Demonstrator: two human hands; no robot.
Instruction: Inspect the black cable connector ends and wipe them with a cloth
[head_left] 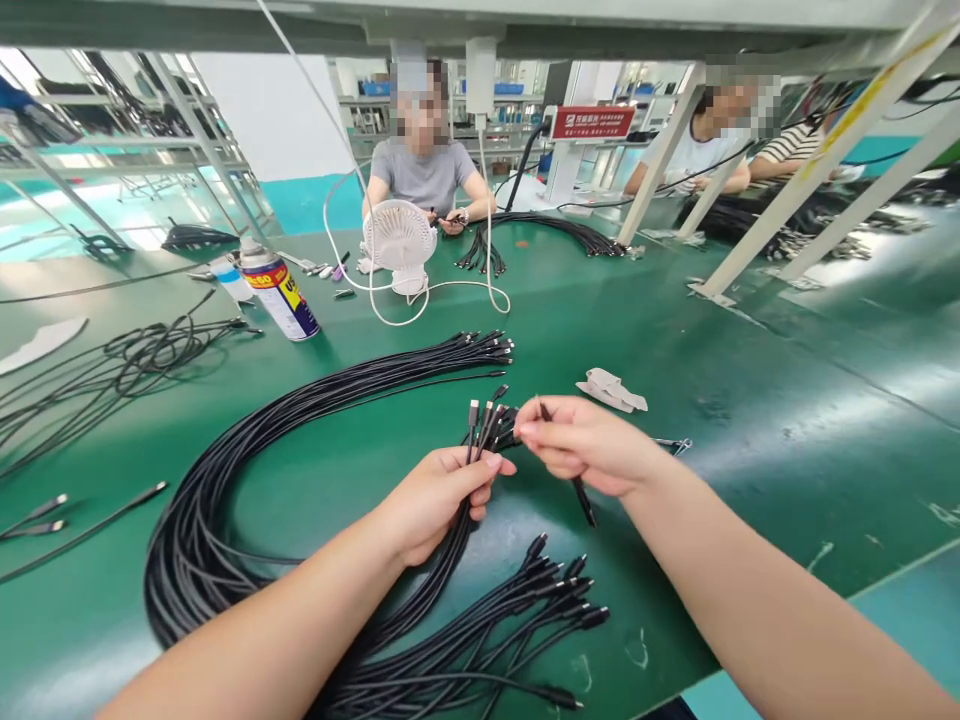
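My left hand (457, 495) is closed around several black cables (442, 575), just below their plugs (480, 420), which point up and away. Close by on the right, my right hand (585, 440) is closed with a slim black pen-like tool (582, 500) tucked in its fingers, the dark end pointing down toward me. Its thumb and fingertips are pinched beside the plugs; whether they touch one is unclear. A large bundle of black cables (195, 510) curves round on the left, with plug ends (484, 348) beyond my hands and more plug ends (562, 590) nearer me.
On the green table (750, 400) stand a spray can (281, 295) and a white fan (400, 245) with a looping cord. Loose cables (150, 365) lie left. A crumpled pale scrap (611, 389) lies beyond my right hand. A person (424, 170) sits opposite; slanted metal posts (810, 180) rise right.
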